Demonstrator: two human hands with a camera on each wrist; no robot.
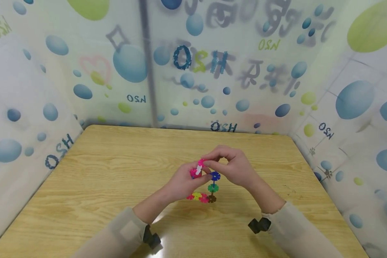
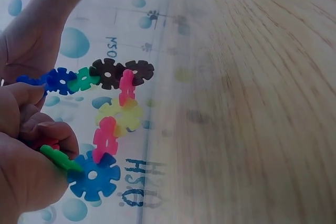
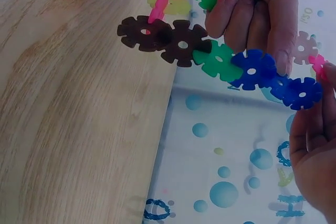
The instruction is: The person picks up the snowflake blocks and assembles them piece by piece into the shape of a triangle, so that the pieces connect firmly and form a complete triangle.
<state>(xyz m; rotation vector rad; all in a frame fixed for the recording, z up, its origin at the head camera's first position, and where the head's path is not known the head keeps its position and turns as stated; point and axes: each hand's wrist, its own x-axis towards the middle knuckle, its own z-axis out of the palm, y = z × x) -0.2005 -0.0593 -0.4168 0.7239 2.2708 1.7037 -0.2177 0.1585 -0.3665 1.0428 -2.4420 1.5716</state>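
A chain of interlocking plastic snowflake discs hangs in a loop from my left hand (image 1: pixel 184 182), whose fingers and thumb grip it. Dark blue (image 3: pixel 252 71), green (image 3: pixel 219 60) and brown discs (image 3: pixel 184 44) run along one side of it. Pink (image 2: pixel 106 140), yellow (image 2: pixel 119 115) and light blue discs (image 2: pixel 94 177) make up the other, with a bright green disc (image 2: pixel 62 159) by the left palm. My right hand (image 1: pixel 234 167) pinches a pink disc (image 1: pixel 201 163) between thumb and fingertips, right at a white disc (image 1: pixel 198 170) above the left hand.
Both hands are over the middle of a wood-grain table (image 1: pixel 116 161). Patterned curtains (image 1: pixel 187 100) with blue and green bubbles enclose its back and sides. A small black device (image 1: pixel 259 225) is on the right wrist, another (image 1: pixel 151 237) on the left.
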